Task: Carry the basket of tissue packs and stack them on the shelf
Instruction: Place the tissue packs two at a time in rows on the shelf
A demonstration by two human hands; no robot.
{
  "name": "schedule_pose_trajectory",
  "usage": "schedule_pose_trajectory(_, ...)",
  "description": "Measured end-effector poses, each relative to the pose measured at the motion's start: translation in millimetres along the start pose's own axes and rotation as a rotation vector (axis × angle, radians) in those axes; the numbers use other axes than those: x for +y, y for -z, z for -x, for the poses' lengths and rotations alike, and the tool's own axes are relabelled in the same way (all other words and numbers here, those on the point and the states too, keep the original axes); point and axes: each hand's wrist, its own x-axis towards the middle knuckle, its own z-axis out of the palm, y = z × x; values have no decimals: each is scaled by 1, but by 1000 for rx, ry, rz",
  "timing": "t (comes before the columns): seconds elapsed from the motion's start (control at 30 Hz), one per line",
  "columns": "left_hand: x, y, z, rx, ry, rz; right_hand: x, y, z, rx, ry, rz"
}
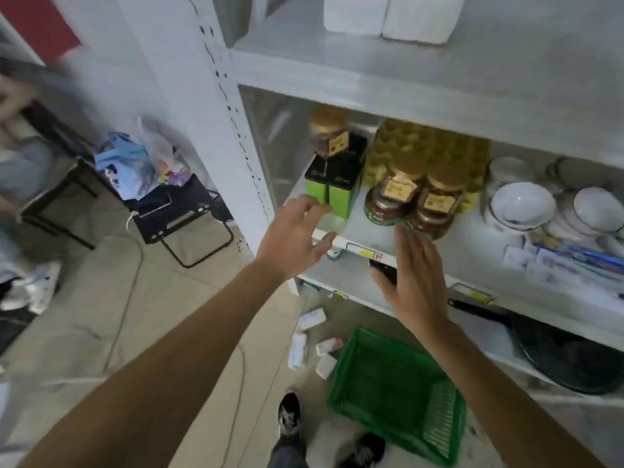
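Grip: our left hand point(293, 234) and right hand point(417, 282) are spread, holding nothing.
Risk: tissue packs point(312, 318) lie on the floor below our hands, beside the green basket point(395, 396); we may trample them.

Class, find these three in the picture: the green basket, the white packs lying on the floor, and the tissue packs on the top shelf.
green basket point(381, 390), head view, on its mesh bottom.
white packs on the floor point(312, 318), head view, on the topmost pack's face.
tissue packs on the top shelf point(354, 13), head view, on the left pack's front.

The basket point(398, 396) stands on the floor before the shelf point(354, 244), with tissue packs point(312, 346) lying on the floor to its left, the jars point(408, 201) on the shelf above it, and the bowls point(526, 204) right of the jars.
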Motion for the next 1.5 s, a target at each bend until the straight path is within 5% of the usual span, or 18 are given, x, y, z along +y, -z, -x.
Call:
schedule_pose_trajectory(0.23,-41,-105,87,-363,209,44,-19,-101,71,-736,-128,170)
schedule_pose_trajectory(0.37,-77,-162,136,-643,293,-7,-32,-162,90,-927,-187,144)
schedule_pose_trajectory(0.57,-133,-239,198,-770,461,0,-42,-265,111,-1168,-282,56)
schedule_pose_trajectory(0.97,-202,-419,290,-864,751,158,-51,-471,188,-1340,-559,-308)
schedule_pose_trajectory(1.2,-234,-496,316,-903,800,195,-35,-562,197,-1250,-650,-334)
schedule_pose_trajectory(1.5,-275,-611,346,-878,896,221,-7,-681,193,-1277,-540,-162)
